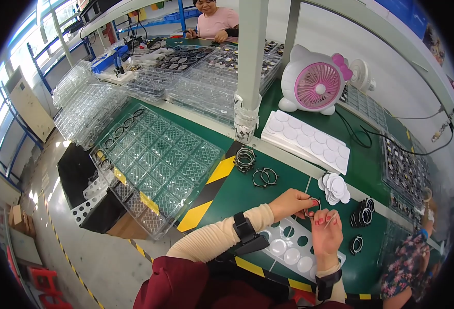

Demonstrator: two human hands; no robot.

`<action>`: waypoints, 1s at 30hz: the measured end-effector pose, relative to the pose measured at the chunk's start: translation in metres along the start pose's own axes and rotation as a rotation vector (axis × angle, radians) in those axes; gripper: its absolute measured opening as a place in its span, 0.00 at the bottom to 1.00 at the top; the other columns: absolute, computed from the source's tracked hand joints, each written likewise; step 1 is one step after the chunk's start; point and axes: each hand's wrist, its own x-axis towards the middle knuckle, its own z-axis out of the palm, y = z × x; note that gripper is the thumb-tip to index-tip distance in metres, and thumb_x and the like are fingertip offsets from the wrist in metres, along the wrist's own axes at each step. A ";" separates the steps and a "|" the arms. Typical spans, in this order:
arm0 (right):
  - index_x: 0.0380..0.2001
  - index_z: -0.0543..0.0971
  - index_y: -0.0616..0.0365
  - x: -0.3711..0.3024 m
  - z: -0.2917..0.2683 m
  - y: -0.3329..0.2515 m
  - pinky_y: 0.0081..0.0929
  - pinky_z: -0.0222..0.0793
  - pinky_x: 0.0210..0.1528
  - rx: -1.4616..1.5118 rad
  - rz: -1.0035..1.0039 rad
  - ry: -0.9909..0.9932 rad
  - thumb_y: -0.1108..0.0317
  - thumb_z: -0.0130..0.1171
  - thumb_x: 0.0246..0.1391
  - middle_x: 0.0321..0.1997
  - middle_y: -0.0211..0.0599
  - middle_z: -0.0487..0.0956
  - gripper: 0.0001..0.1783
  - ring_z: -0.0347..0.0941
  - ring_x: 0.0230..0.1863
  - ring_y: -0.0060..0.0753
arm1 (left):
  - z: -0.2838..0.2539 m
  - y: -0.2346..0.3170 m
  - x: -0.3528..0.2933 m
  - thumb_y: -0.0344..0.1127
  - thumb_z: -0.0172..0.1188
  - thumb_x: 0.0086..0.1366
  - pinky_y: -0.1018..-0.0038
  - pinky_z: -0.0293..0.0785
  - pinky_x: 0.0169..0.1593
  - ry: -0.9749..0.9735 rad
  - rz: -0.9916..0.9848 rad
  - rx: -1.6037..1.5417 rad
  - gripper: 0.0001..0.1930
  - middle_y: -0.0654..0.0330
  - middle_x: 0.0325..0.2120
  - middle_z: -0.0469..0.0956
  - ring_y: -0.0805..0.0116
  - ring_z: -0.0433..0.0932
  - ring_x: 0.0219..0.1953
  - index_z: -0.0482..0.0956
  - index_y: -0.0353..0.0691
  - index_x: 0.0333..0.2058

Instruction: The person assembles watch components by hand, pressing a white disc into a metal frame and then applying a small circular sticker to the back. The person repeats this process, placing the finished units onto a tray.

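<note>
My left hand (291, 203) is closed, pinching a thin dark metal ring (314, 204) between thumb and fingertips. Beside it my right hand (327, 234) is turned palm up, its fingers curled around a thin pale strip (331, 220) whose exact kind I cannot make out. Under both hands lies a white sheet with round cut-outs (305, 263), some showing green and others filled with white discs. A loose pile of white discs (333, 188) lies just beyond my hands. Silvery rings (245, 159) are stacked farther left, with two more rings (265, 177) nearby.
Dark rings (361, 213) stand to the right, with a smaller group (356, 244) nearer me. A clear compartment tray (157, 165) overhangs the table's left edge. Behind are white disc sheets (309, 141), a post (251, 62) and a pink-and-white fan (317, 82). Other people sit across and at right.
</note>
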 end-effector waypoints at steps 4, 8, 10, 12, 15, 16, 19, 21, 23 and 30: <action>0.27 0.64 0.54 0.000 0.001 0.002 0.34 0.52 0.52 -0.030 -0.010 -0.016 0.62 0.51 0.51 0.26 0.32 0.62 0.10 0.58 0.32 0.28 | -0.001 -0.002 0.001 0.40 0.55 0.60 0.84 0.71 0.27 0.024 -0.005 -0.013 0.12 0.65 0.21 0.75 0.80 0.72 0.22 0.78 0.35 0.27; 0.28 0.65 0.55 -0.001 0.005 0.000 0.37 0.50 0.57 -0.089 -0.018 0.023 0.63 0.51 0.51 0.28 0.34 0.65 0.09 0.62 0.36 0.30 | -0.005 -0.006 0.005 0.40 0.55 0.60 0.84 0.71 0.26 0.059 -0.003 -0.008 0.13 0.65 0.19 0.73 0.80 0.71 0.20 0.78 0.35 0.26; 0.27 0.65 0.58 0.000 0.003 0.000 0.37 0.48 0.59 -0.104 -0.020 0.065 0.61 0.52 0.51 0.31 0.37 0.68 0.12 0.63 0.40 0.32 | -0.006 -0.006 0.005 0.40 0.55 0.60 0.84 0.71 0.25 0.072 -0.002 -0.002 0.13 0.65 0.19 0.73 0.80 0.71 0.19 0.78 0.35 0.26; 0.27 0.65 0.59 0.000 0.002 0.000 0.36 0.47 0.61 -0.110 -0.021 0.086 0.61 0.52 0.51 0.32 0.39 0.69 0.13 0.63 0.41 0.33 | -0.006 -0.005 0.005 0.40 0.55 0.60 0.84 0.71 0.24 0.079 -0.006 -0.016 0.13 0.65 0.18 0.72 0.80 0.71 0.19 0.77 0.35 0.25; 0.28 0.66 0.56 0.000 0.002 -0.001 0.39 0.50 0.59 -0.108 -0.016 0.060 0.64 0.50 0.52 0.32 0.36 0.68 0.08 0.65 0.41 0.32 | -0.006 -0.006 0.005 0.40 0.56 0.59 0.84 0.71 0.24 0.080 -0.007 -0.027 0.13 0.65 0.17 0.72 0.79 0.70 0.19 0.77 0.35 0.25; 0.28 0.66 0.56 0.000 0.002 0.000 0.39 0.50 0.59 -0.108 -0.016 0.060 0.64 0.50 0.52 0.32 0.36 0.68 0.08 0.65 0.41 0.32 | -0.005 -0.006 0.005 0.40 0.56 0.59 0.84 0.71 0.24 0.078 -0.006 -0.032 0.13 0.65 0.17 0.71 0.79 0.70 0.19 0.77 0.34 0.25; 0.29 0.66 0.56 0.000 0.001 0.000 0.38 0.51 0.59 -0.115 -0.020 0.057 0.63 0.50 0.53 0.32 0.37 0.69 0.08 0.65 0.40 0.32 | -0.006 -0.006 0.005 0.39 0.56 0.59 0.84 0.71 0.24 0.074 -0.009 -0.035 0.13 0.65 0.17 0.72 0.79 0.70 0.19 0.77 0.34 0.26; 0.28 0.66 0.57 0.000 0.002 0.000 0.37 0.50 0.59 -0.117 -0.016 0.070 0.63 0.51 0.52 0.32 0.37 0.69 0.10 0.65 0.41 0.32 | -0.007 -0.006 0.005 0.39 0.55 0.59 0.84 0.71 0.24 0.071 -0.018 -0.035 0.13 0.65 0.18 0.72 0.79 0.70 0.19 0.78 0.34 0.26; 0.27 0.66 0.59 0.000 0.003 0.000 0.36 0.49 0.60 -0.121 -0.010 0.095 0.61 0.52 0.51 0.32 0.39 0.69 0.13 0.64 0.42 0.32 | -0.006 -0.005 0.005 0.39 0.55 0.60 0.84 0.71 0.24 0.070 -0.020 -0.035 0.12 0.65 0.18 0.72 0.79 0.70 0.19 0.78 0.34 0.26; 0.29 0.66 0.60 0.000 0.004 -0.001 0.34 0.50 0.59 -0.144 -0.027 0.115 0.60 0.53 0.51 0.33 0.39 0.69 0.14 0.64 0.42 0.32 | -0.006 -0.003 0.003 0.39 0.55 0.60 0.84 0.71 0.24 0.074 -0.019 -0.058 0.12 0.65 0.18 0.72 0.79 0.71 0.19 0.78 0.34 0.27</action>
